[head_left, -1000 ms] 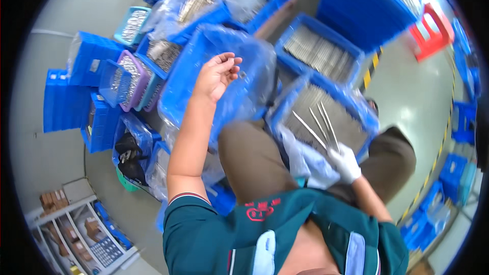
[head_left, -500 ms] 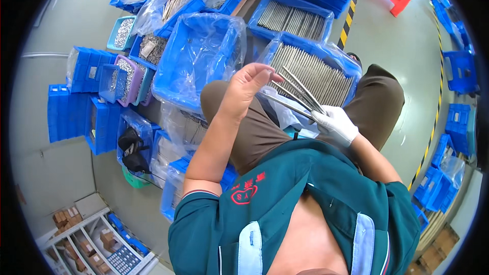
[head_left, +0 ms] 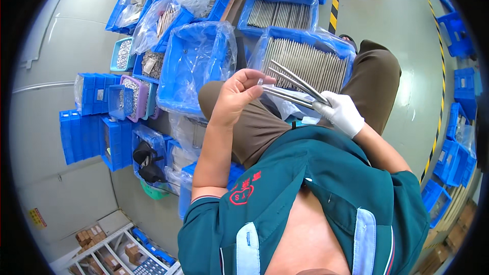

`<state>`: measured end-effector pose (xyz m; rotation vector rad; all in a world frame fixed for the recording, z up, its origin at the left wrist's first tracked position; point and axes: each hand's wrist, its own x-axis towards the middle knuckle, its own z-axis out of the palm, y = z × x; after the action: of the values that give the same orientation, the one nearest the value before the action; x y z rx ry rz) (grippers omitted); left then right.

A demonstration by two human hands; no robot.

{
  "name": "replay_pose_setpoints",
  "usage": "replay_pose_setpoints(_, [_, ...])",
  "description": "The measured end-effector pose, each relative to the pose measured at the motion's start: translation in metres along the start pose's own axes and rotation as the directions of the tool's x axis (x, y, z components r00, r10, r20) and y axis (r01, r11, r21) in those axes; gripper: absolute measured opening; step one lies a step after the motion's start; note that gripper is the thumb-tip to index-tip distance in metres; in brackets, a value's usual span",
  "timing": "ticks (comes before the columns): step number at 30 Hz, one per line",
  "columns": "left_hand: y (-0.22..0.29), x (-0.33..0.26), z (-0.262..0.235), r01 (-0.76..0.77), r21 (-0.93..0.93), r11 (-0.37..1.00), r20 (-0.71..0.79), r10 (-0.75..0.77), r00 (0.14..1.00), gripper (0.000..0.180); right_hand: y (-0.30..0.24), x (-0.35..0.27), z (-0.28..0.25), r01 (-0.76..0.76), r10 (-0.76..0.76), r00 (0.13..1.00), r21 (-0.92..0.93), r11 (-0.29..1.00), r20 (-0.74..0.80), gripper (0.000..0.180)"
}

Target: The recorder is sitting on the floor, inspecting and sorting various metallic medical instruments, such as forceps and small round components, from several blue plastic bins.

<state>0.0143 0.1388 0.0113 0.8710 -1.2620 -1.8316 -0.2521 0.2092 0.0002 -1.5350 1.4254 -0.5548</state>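
Observation:
My right hand (head_left: 344,116), in a white glove, is closed around the lower ends of several slim metal rods (head_left: 298,80). Their pointed tips fan out toward the upper left. Bare, my left hand (head_left: 235,94) is closed, thumb and forefinger meeting beside the tip of the lowest rods. A tiny translucent bit shows at those fingertips, too small to name. Beyond my hands, between my knees, a blue bin (head_left: 351,60) lined with clear plastic holds rows of similar rods. White cloth or plastic lies on my lap beneath the held rods.
Left of my hands stands a plastic-lined blue bin (head_left: 164,89). Another bin of rods (head_left: 315,15) sits farther ahead. Blue bins and small baskets of metal parts (head_left: 133,97) crowd the left. Yellow-black floor tape (head_left: 333,12) runs at the right, with more blue bins beyond.
My view has shifted a little. The held rods have drawn closer together, the lower ones now side by side, and my left fingertips have come nearer to their tips.

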Motion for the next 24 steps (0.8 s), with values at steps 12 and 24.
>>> replay_pose_setpoints(12, [-0.002,-0.009,0.002,-0.043,0.080,0.996,0.087,0.036,0.996,0.032,0.001,-0.001,0.002,-0.198,0.174,0.974,0.174,0.965,0.142,0.025])
replay_pose_setpoints(24, [-0.007,-0.014,-0.005,-0.090,0.109,0.990,0.158,0.072,0.985,0.034,0.005,-0.002,0.009,-0.218,0.166,0.956,0.207,0.954,0.242,0.028])
